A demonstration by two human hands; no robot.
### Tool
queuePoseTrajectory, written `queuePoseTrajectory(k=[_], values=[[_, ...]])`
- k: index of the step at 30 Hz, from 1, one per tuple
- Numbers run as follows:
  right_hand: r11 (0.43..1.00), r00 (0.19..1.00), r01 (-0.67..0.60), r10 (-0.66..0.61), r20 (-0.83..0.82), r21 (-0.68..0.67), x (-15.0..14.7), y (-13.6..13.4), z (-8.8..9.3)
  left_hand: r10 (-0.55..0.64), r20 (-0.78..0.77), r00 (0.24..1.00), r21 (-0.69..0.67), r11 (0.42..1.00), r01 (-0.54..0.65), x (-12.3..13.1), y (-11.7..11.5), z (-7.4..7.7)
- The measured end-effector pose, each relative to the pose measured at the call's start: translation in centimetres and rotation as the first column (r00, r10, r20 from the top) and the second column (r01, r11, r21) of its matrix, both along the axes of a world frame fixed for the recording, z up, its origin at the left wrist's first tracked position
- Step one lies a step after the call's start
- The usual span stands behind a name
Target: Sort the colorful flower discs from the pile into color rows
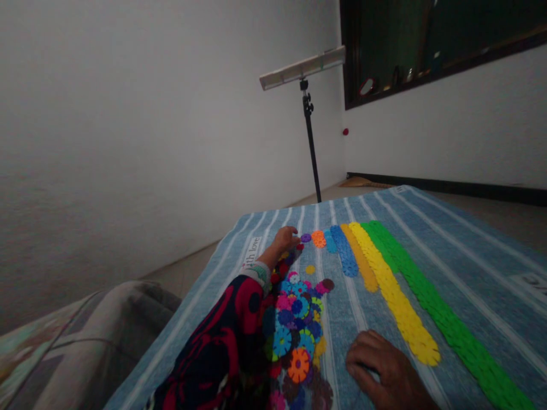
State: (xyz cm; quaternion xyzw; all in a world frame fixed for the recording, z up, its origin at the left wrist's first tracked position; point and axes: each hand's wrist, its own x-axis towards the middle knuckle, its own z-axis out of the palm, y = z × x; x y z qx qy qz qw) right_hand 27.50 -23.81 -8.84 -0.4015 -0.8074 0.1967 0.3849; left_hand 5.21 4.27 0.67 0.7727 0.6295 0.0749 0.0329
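Observation:
My left hand (285,240) reaches over the far left part of the cloth, finger and thumb apart, nothing visible between them. Just beyond its fingertips lies a purple notched disc (306,238), with a small red disc (299,247) below the fingers. Under and beside my left forearm spreads a mixed heap of snowflake discs (294,307) in many colours, partly hidden by the sleeve. My right hand (382,367) rests on the cloth near the front, fingers curled in and no object visible in them. The yellow disc row (393,296) runs just past it.
More overlapping rows, sorted by colour, lie to the right: green (431,302), orange-yellow (361,262), blue (344,250), light blue (330,241) and orange (318,238). A striped cloth (470,256) covers the table. A black stand (311,142) rises behind it. Grey fabric (106,341) lies left.

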Motion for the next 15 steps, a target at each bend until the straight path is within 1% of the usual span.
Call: queuePoseTrajectory(k=[3, 6, 9, 11, 15], values=[[0.998, 0.999, 0.024, -0.025, -0.029, -0.05, -0.1, -0.3, 0.5, 0.025, -0.021, 0.999, -0.056, 0.998, -0.026, -3.6, -0.9, 1.4], [0.995, 0.998, 0.033, -0.037, -0.041, -0.098, -0.2, -0.3, 0.4, 0.068, -0.033, 0.997, -0.118, 0.99, -0.071, -7.2, -2.2, 2.2], [0.993, 0.998, 0.039, -0.044, -0.04, -0.114, -0.2, -0.4, 0.3, 0.123, -0.029, 0.992, -0.162, 0.979, -0.126, -10.1, -3.6, 2.2], [0.991, 0.998, 0.044, -0.048, -0.03, -0.123, -0.2, -0.4, 0.3, 0.145, -0.02, 0.989, -0.182, 0.972, -0.146, -11.4, -4.3, 2.0], [0.99, 0.999, 0.041, -0.043, -0.015, -0.134, -0.2, -0.5, 0.6, 0.138, 0.002, 0.99, -0.209, 0.969, -0.135, -12.4, -5.2, 1.3]])
